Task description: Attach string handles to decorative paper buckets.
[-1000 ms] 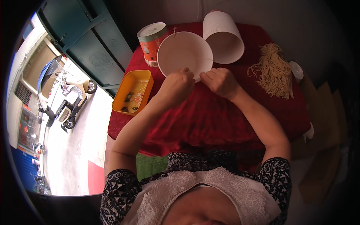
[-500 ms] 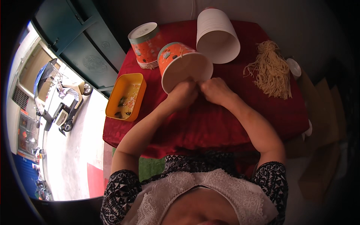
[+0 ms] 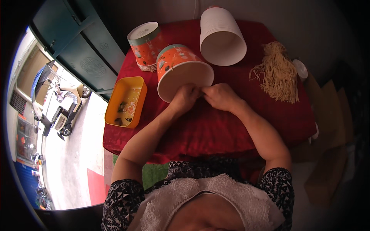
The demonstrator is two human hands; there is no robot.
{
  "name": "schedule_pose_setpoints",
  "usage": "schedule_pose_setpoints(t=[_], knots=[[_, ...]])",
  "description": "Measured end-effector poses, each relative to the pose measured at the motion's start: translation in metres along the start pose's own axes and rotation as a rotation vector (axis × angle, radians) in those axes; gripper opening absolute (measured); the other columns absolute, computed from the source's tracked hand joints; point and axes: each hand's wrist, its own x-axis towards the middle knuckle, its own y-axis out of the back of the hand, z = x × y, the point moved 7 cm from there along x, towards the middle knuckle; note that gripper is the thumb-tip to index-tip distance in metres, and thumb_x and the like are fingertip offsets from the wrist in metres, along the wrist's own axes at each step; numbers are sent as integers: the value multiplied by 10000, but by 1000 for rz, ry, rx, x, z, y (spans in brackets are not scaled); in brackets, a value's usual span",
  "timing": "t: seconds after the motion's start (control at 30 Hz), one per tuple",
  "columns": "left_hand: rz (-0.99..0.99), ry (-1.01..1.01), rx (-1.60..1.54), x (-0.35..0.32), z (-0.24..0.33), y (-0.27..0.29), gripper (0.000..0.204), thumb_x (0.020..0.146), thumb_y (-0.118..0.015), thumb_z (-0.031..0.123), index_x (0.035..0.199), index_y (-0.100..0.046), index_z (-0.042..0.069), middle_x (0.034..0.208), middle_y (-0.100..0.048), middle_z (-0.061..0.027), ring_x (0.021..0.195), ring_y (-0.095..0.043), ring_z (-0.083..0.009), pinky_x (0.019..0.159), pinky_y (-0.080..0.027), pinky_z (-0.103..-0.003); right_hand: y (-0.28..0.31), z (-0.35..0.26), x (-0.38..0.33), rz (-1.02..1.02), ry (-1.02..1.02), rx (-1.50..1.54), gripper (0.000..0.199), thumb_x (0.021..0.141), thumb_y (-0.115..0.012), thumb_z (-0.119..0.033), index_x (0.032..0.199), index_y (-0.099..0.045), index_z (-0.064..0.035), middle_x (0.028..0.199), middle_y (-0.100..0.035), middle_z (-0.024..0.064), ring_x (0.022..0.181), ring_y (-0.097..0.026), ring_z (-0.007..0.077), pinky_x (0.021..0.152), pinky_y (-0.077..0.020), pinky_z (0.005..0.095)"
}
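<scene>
An orange paper bucket [image 3: 189,75] with a grey-green base band lies tilted on the red-covered table, its white mouth toward me. My left hand [image 3: 186,98] is closed at the near rim, fingertips against the mouth. Beside it, my right hand [image 3: 221,96] is closed in a pinch just outside the rim, and the fingertips of both hands meet. Whatever lies between them is too small or hidden to make out. A short bit of pale string shows at the bucket's upper rim. Behind stands an upside-down stack of matching buckets [image 3: 145,48].
A stack of white buckets [image 3: 222,42] lies at the back, open end toward me. Right of it is a bundle of beige strings [image 3: 278,73]. A yellow tray [image 3: 109,109] with small bits inside stands at the left of the red cloth [image 3: 227,133]. Cardboard [image 3: 327,119] leans at the right.
The orange bucket has shifted slightly left and turned a little, its mouth tipping lower. My hands stay close together near its rim. The whole view has drifted slightly left.
</scene>
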Motion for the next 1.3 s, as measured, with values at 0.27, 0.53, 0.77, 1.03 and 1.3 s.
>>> schedule_pose_setpoints(t=[0.27,0.53,0.77,1.03,1.3], knots=[[18,-237,40,-8,6,-1,219,866,-696,148,968,-675,-45,886,-715,-193,812,-700,-305,760,-544,-393,53,-28,-9,427,230,60,194,830,-659,-40,1018,-706,-45,810,-663,129,728,-678,330,608,-559,406],[4,-211,51,-11,3,-2,157,827,-685,133,915,-651,8,864,-676,-175,824,-674,-284,741,-528,-398,52,-123,-34,443,772,21,223,789,-658,-71,1010,-680,-50,875,-650,64,785,-641,200,636,-541,324],[35,-175,84,-7,1,2,144,884,-686,122,938,-655,-7,902,-693,-203,868,-690,-349,785,-533,-411,49,-50,-19,512,153,197,91,901,-641,-28,990,-650,-11,814,-683,169,692,-698,328,602,-554,411],[-62,-2,-160,-7,-3,4,50,921,-621,28,938,-606,-16,729,-640,-111,613,-645,-176,547,-518,-329,9,-3,-12,348,-81,268,168,936,-564,-45,1066,-638,29,851,-700,257,761,-708,407,657,-582,487],[-121,37,-282,-7,-6,1,43,943,-577,12,970,-592,-18,704,-627,-95,554,-613,-151,484,-506,-293,-5,3,-9,212,-165,285,244,922,-602,-69,1151,-649,1,889,-708,231,828,-709,397,695,-575,459]])
